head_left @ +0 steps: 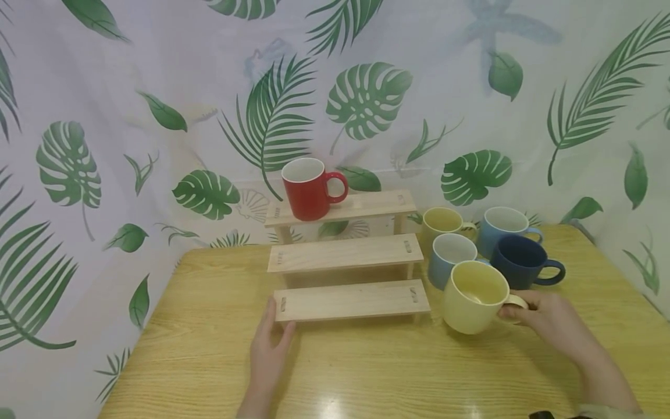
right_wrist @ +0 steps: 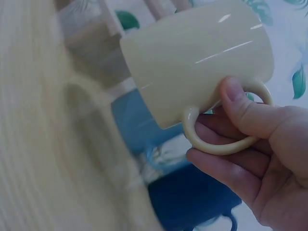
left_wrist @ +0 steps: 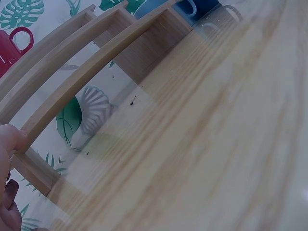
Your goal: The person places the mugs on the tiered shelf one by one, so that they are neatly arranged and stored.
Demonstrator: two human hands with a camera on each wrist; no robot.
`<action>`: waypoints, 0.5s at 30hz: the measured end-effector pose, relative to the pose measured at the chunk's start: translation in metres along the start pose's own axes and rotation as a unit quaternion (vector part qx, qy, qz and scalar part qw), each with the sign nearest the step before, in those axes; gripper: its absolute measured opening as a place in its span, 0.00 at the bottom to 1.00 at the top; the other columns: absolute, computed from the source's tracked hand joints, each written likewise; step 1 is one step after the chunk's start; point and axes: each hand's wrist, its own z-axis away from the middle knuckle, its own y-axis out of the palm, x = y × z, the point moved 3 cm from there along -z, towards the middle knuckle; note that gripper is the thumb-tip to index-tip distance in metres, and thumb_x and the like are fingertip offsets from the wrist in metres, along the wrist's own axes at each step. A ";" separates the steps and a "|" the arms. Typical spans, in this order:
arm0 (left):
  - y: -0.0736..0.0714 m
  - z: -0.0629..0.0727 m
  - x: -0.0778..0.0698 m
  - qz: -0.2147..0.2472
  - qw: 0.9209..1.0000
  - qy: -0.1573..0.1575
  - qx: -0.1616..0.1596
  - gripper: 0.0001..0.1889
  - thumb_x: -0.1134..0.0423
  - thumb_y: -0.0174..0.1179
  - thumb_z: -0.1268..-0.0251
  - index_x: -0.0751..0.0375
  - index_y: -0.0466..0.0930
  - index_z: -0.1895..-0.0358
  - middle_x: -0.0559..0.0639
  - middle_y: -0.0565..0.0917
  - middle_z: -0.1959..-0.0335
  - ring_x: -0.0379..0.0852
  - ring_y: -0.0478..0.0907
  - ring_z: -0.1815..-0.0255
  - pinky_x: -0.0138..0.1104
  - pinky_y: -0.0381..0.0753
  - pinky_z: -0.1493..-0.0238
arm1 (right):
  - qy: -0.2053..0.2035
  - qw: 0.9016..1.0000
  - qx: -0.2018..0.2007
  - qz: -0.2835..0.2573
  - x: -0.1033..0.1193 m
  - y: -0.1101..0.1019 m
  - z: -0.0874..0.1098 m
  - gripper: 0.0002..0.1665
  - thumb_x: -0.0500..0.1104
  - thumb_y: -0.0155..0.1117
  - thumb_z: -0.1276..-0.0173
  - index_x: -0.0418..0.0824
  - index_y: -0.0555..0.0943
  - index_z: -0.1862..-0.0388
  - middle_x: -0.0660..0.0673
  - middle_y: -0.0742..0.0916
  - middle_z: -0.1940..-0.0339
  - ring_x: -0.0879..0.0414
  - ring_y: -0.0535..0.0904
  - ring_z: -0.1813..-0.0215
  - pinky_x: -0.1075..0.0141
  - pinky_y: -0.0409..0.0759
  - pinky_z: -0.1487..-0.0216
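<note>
Currently, one glossy pale-yellow mug (head_left: 473, 302), lower right of the head frame; handle (right_wrist: 221, 148) pinched between thumb and fingers of the right hand (head_left: 546, 320). Presumably ceramic: stiff, fairly weighty, slick, breakable; handle the surest hold. Left hand (head_left: 269, 349): thumb and forefinger spread, touching three-tier wooden rack (head_left: 352, 301).

No text, label, brand or number can be read on the near yellow mug (head_left: 471, 302), the red mug (head_left: 306, 198), the navy mug (head_left: 515, 259), the rack (head_left: 345, 299) or the table (head_left: 366, 372). The small dark marks (head_left: 283, 304) at the ends of the rack's boards form no legible letters, and the cloth (head_left: 173, 35) behind bears printed leaves (head_left: 369, 99) with no readable wording.
</note>
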 end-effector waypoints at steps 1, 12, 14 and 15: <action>0.000 0.000 0.000 0.001 1.000 0.000 -0.001 0.37 0.50 0.57 0.32 0.55 0.52 0.25 0.49 0.53 0.24 0.50 0.49 0.25 0.48 0.47 0.26 | 0.011 1.000 0.000 -0.003 0.004 -0.002 -0.003 0.11 0.44 0.71 0.41 0.40 0.86 0.61 0.54 0.86 0.70 0.69 0.77 0.70 0.70 0.78 0.73; -0.001 0.000 0.001 0.005 1.000 0.009 0.001 0.38 0.48 0.56 0.32 0.55 0.52 0.25 0.50 0.54 0.25 0.53 0.48 0.25 0.49 0.47 0.26 | 0.058 0.996 -0.038 -0.054 0.058 -0.013 -0.044 0.20 0.50 0.67 0.36 0.34 0.85 0.57 0.40 0.88 0.64 0.66 0.83 0.69 0.70 0.82 0.69; -0.001 0.000 0.001 0.008 1.000 0.010 0.000 0.37 0.49 0.56 0.32 0.55 0.52 0.25 0.50 0.54 0.25 0.52 0.48 0.25 0.49 0.46 0.26 | 0.058 0.996 -0.045 -0.048 0.068 -0.014 -0.053 0.21 0.52 0.67 0.36 0.35 0.86 0.58 0.40 0.88 0.64 0.64 0.83 0.69 0.70 0.80 0.70; -0.001 0.000 0.001 0.010 1.000 0.010 -0.001 0.37 0.49 0.57 0.32 0.55 0.52 0.25 0.50 0.54 0.25 0.52 0.48 0.25 0.49 0.46 0.26 | 0.055 0.996 -0.048 -0.044 0.072 -0.014 -0.058 0.21 0.52 0.67 0.36 0.35 0.86 0.58 0.39 0.88 0.65 0.62 0.83 0.68 0.70 0.80 0.71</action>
